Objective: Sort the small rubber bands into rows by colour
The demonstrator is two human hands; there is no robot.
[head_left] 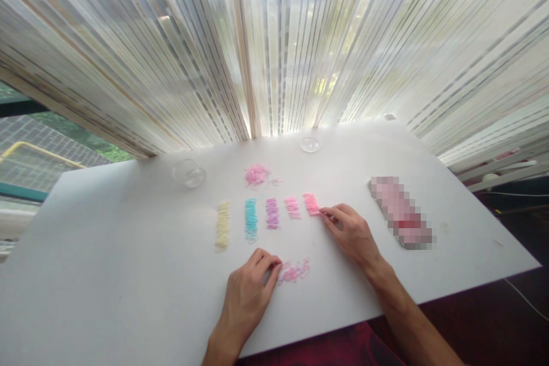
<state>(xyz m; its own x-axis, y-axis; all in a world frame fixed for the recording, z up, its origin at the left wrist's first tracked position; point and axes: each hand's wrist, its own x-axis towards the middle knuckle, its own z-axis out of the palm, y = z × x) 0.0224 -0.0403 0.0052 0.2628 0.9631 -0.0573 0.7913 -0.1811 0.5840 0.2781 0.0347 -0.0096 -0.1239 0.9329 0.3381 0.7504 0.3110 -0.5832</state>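
Note:
Several columns of small thin pieces lie side by side on the white table (pixel 141 251): yellow (pixel 222 226), blue (pixel 251 220), purple (pixel 272 213), light pink (pixel 292 207) and bright pink (pixel 311 204). My right hand (pixel 349 233) has its thumb and index finger pinched at the lower right end of the bright pink column; what they hold is too small to tell. At the left edge of a loose pink-purple pile (pixel 295 271), the fingertips of my left hand (pixel 253 289) are pressed together, their contents hidden. A larger pink pile (pixel 257 175) lies behind the columns.
Two clear round dishes (pixel 189 174) overlap at the back left, and another clear dish (pixel 310 144) is near the back edge. A blurred-out pink flat object (pixel 401 211) lies on the right. Striped curtains (pixel 274 46) hang behind the table.

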